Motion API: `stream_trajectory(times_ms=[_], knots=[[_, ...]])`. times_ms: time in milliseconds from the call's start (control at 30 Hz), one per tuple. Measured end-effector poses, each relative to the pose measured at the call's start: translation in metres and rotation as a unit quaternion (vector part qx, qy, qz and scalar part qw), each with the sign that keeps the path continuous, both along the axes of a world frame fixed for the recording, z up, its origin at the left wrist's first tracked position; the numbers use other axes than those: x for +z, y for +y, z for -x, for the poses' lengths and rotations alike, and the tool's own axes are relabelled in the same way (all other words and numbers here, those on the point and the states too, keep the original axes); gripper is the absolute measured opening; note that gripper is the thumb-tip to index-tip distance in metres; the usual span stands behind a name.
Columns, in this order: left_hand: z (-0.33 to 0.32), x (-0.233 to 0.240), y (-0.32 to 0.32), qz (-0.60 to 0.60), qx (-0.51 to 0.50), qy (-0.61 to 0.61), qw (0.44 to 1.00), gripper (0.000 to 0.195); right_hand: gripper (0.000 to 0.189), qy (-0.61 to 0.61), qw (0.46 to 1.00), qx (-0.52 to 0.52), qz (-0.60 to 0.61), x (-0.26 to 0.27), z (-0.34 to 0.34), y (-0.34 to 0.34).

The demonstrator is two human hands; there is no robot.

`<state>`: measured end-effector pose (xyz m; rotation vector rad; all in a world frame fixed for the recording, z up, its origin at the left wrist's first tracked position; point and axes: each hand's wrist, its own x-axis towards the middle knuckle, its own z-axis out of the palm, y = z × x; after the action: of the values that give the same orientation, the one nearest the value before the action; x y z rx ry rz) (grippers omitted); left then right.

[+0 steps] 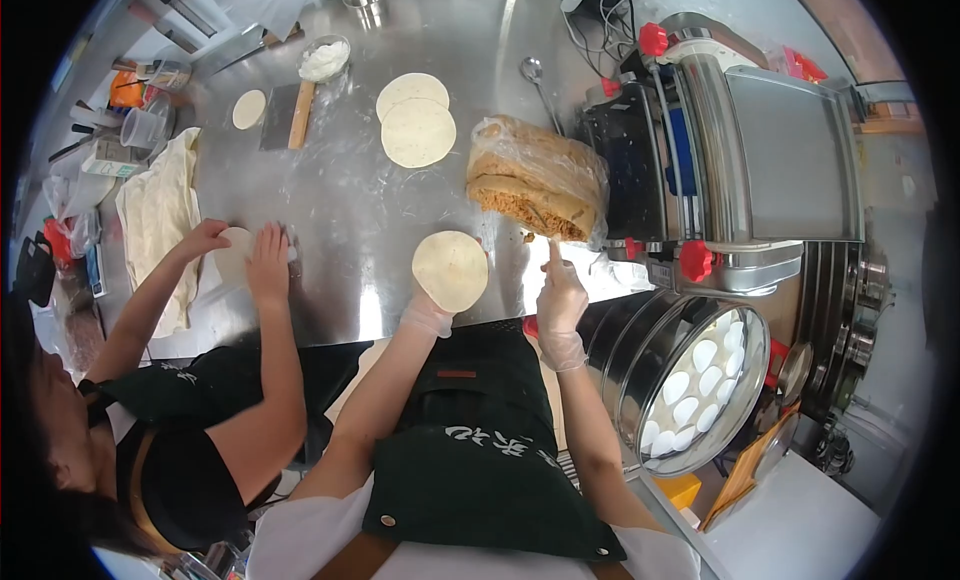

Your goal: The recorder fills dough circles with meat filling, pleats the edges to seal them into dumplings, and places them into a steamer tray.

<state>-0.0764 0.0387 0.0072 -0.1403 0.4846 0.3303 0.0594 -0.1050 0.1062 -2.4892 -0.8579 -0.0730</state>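
On the raised palm of my left hand (430, 308), in a clear glove, lies a round dough wrapper (450, 271); it hides most of the fingers. My right hand (562, 299), also gloved, is curled with its index finger stretched toward a brown crumbly filling (536, 216). A thin stick-like tool (535, 212) stands in the filling, in line with that finger, and the hand appears closed on its hidden end. Clear plastic (551, 141) covers the top of the filling mass. Two overlapping dough rounds (418, 134) lie farther back on the steel table (337, 190).
At left, a co-worker's hands (268, 261) handle another dough round (234, 254) beside a pale cloth (159, 220). A dough scraper (289, 116), a bowl of flour (326, 59) and a spoon (534, 74) lie farther back. A roller machine (712, 152) and a steamer (701, 389) stand right.
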Motion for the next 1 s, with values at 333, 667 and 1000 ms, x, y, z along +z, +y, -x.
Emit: stream_trajectory(times_ms=[333, 667, 1000], knots=[[-0.055, -0.005, 0.037, 0.014, -0.043, 0.051, 0.998, 0.040, 0.048, -0.071, 0.995, 0.054, 0.051, 0.011, -0.001, 0.051], [-0.080, -0.013, 0.058, -0.169, -0.155, 0.108, 0.967, 0.040, 0.024, -0.156, 0.906, 0.157, 0.361, 0.049, -0.001, 0.103], [-0.088, -0.031, 0.065, -0.603, -0.241, 0.127, 0.750, 0.039, 0.011, -0.085, 0.834, 0.372, 0.398, 0.104, -0.055, 0.145]])
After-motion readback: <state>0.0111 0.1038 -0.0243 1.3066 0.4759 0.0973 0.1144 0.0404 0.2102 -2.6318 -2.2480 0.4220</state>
